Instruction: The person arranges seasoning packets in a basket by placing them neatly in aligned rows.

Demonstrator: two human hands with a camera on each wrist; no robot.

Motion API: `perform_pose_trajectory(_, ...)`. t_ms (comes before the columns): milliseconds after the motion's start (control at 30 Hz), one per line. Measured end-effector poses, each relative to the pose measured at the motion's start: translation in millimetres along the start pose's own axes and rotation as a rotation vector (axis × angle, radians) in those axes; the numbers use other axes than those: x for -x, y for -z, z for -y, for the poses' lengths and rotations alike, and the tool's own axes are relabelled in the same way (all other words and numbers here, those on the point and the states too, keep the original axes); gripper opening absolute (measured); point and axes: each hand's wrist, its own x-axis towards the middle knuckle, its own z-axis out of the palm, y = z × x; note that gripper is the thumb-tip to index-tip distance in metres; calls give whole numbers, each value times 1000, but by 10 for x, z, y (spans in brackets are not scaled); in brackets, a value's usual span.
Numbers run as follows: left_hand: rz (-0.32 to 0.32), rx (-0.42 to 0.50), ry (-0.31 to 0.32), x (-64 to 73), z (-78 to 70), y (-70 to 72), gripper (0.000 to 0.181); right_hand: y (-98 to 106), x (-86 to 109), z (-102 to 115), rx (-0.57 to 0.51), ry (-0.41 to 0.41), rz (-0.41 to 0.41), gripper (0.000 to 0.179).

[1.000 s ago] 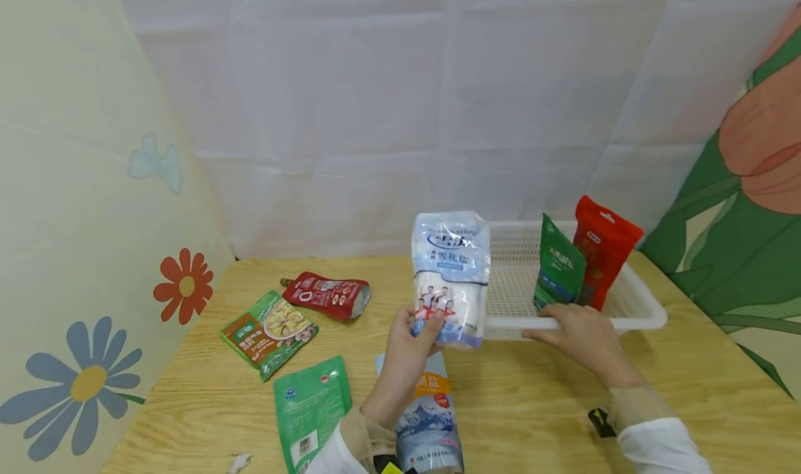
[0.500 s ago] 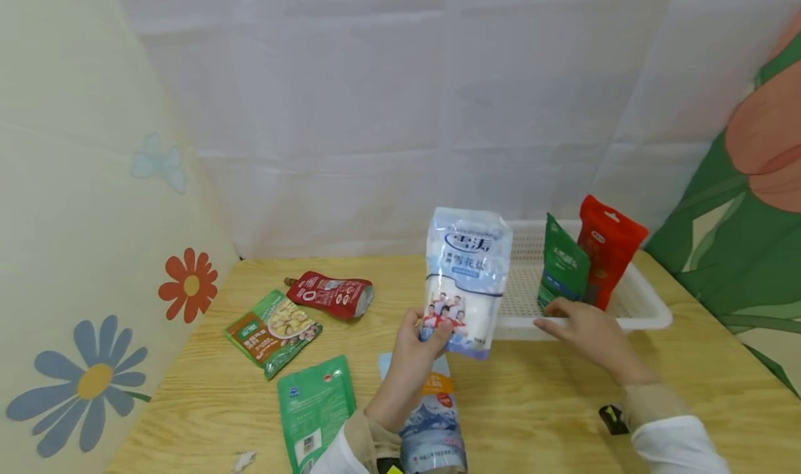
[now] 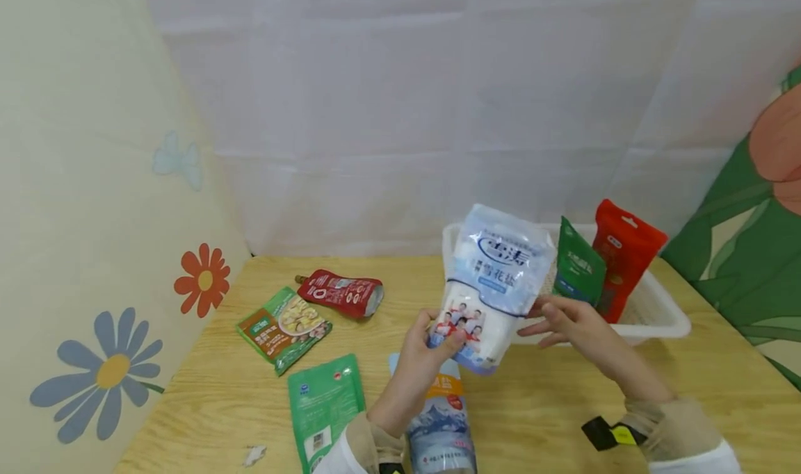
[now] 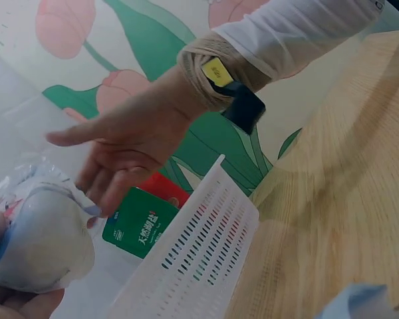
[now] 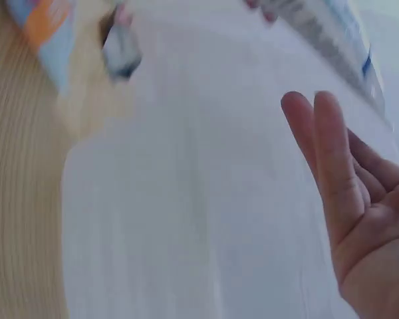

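My left hand [image 3: 419, 366] grips a white and light-blue bag of salt [image 3: 497, 272] by its lower left part, thumb across the front. The bag tilts to the right, in front of the white plastic basket [image 3: 672, 319]. My right hand [image 3: 582, 331] is at the bag's right edge, its fingers extended. The right wrist view shows those fingers [image 5: 334, 159] straight, with a gap between them and the bag [image 5: 319, 40]. Inside the basket, a green packet [image 3: 578, 265] and a red packet [image 3: 628, 251] lean upright, side by side.
Left on the wooden table lie a red spouted pouch [image 3: 341, 293], a brown-and-green food packet [image 3: 284, 328] and a green pouch [image 3: 328, 404]. A blue bag with mountains [image 3: 441, 425] lies partly behind my left forearm. A small scrap [image 3: 254, 454] sits near the front.
The bag of salt in my left hand has moved right and tilted clockwise. My right hand has left the basket's front rim and come over to the bag's right side.
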Motion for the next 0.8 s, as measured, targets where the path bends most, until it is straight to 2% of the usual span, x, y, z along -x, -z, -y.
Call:
perform_pose_trajectory(100,51,31,5,12,2,-2,37,-57,11,83,-87,16,41,39)
perform_pose_trajectory(200,100,56,-2,29,7,-3,33,-98,29,127,-128,43,44,21)
perform_pose_trajectory(300,133,57,-8,43,11,-3,31,-137,33,158,-138,31,21,25)
perform_pose_trajectory(433,153,33,-1,38,14,-16,31,-166,61,183,-114,-12,-51,33)
perform_pose_trajectory(700,232,-4,4,-18,-7,-78,36,-110,149,205,-90,-110,-133,29)
perform_pose_trajectory(800,270,-50,0,-66,-30,-101,34,-68,170,212,-82,-113,-158,28)
